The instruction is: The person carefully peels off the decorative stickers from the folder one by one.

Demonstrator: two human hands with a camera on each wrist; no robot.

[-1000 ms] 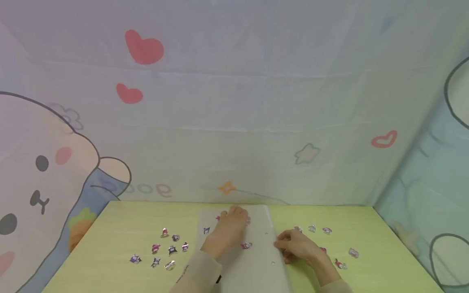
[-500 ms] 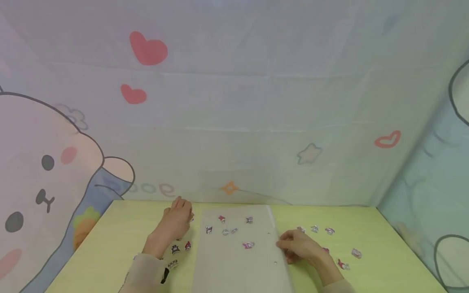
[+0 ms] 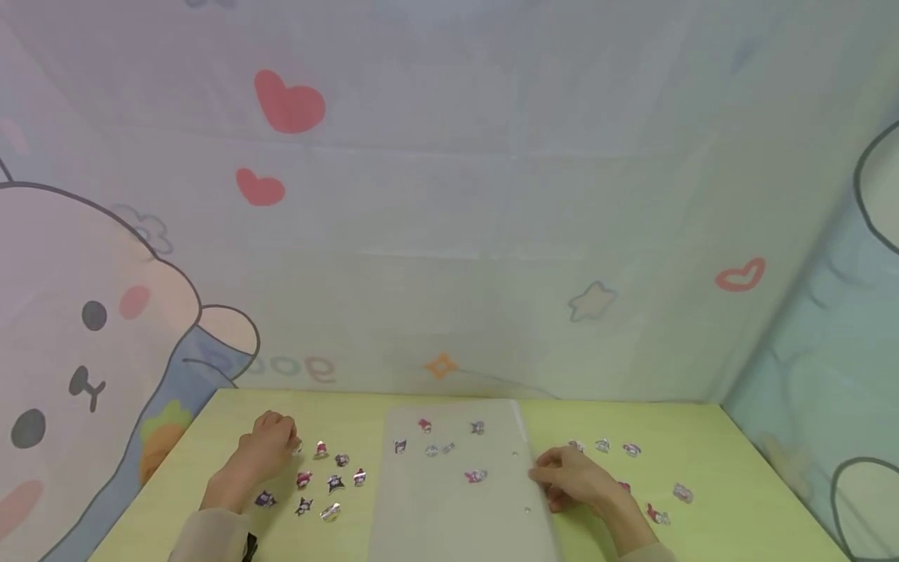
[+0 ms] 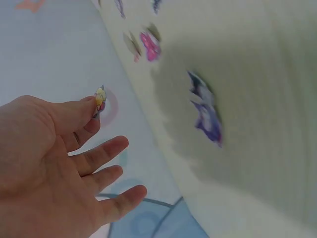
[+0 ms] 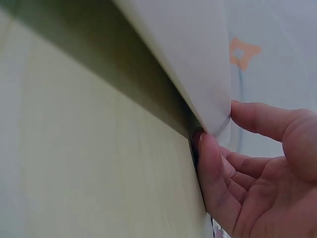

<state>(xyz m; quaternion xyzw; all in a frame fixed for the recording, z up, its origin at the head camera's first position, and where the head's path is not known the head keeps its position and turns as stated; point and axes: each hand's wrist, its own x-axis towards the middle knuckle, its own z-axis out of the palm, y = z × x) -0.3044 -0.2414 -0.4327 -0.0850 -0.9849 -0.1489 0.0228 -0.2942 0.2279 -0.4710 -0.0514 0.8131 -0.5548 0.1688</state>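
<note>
My left hand (image 3: 258, 459) is over the left part of the table, beside a group of stickers. In the left wrist view its thumb and index finger pinch a small yellow and purple sticker (image 4: 100, 99), while the other fingers spread out. Below that hand lies a purple character sticker (image 4: 209, 119). A white folder (image 3: 456, 523) lies mid-table, with several stickers scattered over its upper half and two small round studs along its right side. My right hand (image 3: 574, 478) holds the folder's right edge between thumb and finger; in the right wrist view the edge is raised off the table.
Several character stickers (image 3: 335, 484) lie on the yellow table (image 3: 175, 468) left of the folder. More stickers (image 3: 631, 449) lie to its right, some close around the right hand. A printed cloth backdrop (image 3: 421, 195) rises behind the table's far edge.
My left hand has gone from the folder's top out to the left side of the table, where it now holds a sticker. My right hand stays at the folder's edge.
</note>
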